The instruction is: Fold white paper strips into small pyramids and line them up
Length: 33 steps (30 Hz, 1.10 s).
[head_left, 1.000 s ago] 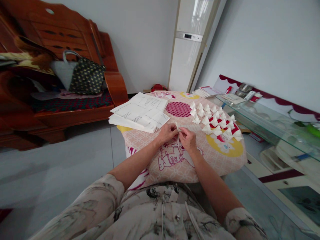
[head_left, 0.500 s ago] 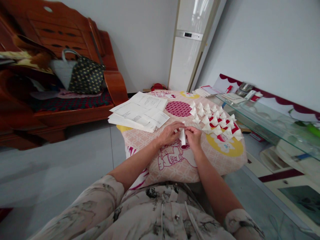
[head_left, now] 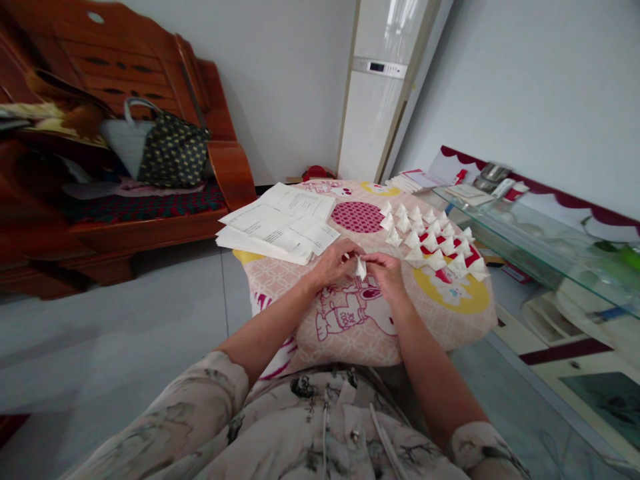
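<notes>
Between the fingertips of both hands is a small piece of folded white paper (head_left: 361, 268), held above the patterned cloth (head_left: 300, 320) of the round table. My left hand (head_left: 338, 261) pinches it from the left, and my right hand (head_left: 385, 268) from the right. The fingers partly cover the paper, so its full shape is hidden. To the right of my hands stand several small pointed folded-paper pieces (head_left: 415, 257) in rows. A stack of printed paper sheets (head_left: 280, 223) lies to the left, beyond my left forearm.
A glass-topped cabinet (head_left: 540, 247) borders the table on the right, with a metal bowl (head_left: 493, 177) and other small items on it. Behind the table stands a tall white air conditioner (head_left: 373, 120). A wooden sofa (head_left: 220, 133) holding bags (head_left: 175, 150) is at the left.
The strip of paper that hung down long between my hands now shows as a shorter, pointed folded piece. Both hands have shifted only slightly.
</notes>
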{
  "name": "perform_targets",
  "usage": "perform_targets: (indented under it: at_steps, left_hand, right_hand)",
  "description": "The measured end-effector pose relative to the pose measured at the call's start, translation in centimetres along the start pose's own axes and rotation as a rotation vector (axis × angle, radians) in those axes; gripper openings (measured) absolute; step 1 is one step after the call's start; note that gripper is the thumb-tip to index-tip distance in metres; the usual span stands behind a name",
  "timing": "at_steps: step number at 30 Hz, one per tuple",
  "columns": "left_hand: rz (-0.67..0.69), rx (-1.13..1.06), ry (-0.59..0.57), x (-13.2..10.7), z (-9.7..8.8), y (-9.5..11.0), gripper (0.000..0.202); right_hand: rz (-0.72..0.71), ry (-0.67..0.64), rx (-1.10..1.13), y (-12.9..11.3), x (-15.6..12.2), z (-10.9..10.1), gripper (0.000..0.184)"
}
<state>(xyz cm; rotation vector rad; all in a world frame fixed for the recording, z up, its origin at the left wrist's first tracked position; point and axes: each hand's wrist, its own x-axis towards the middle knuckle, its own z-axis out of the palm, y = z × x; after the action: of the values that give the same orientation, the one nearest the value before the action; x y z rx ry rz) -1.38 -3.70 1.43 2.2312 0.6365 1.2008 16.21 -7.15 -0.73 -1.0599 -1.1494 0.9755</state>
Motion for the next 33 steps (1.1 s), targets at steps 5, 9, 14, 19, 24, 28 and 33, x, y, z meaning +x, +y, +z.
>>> perform_targets:
  at_steps: [5, 9, 14, 19, 24, 28, 33]
  left_hand:
    - [-0.059, -0.048, 0.040, 0.2, -0.3, -0.3, 0.020]
    - [-0.191, -0.268, -0.002, 0.5, -0.9, 0.0, 0.016]
    - [-0.391, -0.607, -0.101, 0.7, -1.1, 1.1, 0.013]
    - [-0.534, -0.695, -0.096, 0.3, -0.1, 0.8, 0.012]
    - [-0.580, -0.627, -0.041, 0.0, 0.5, 0.6, 0.012]
    - [-0.570, -0.637, -0.053, -0.2, 0.7, 0.9, 0.010]
    - [-0.556, -0.744, -0.115, -0.5, 0.5, 1.5, 0.021]
  right_hand:
    - [-0.361, -0.076, -0.365, -1.1, -0.1, -0.6, 0.010]
    - [-0.503, -0.072, -0.502, -3.8, -1.2, -0.3, 0.007]
    - [-0.317, -0.056, -0.294, -5.1, -2.7, 0.7, 0.007]
    - [0.097, -0.072, 0.080, -4.8, -2.8, 0.6, 0.009]
    - [0.143, -0.157, 0.174, -5.3, -2.4, 0.4, 0.026]
    - [0.125, -0.249, 0.113, -5.4, -2.4, 0.9, 0.020]
    - [0.189, -0.284, 0.181, -5.1, -2.4, 0.4, 0.021]
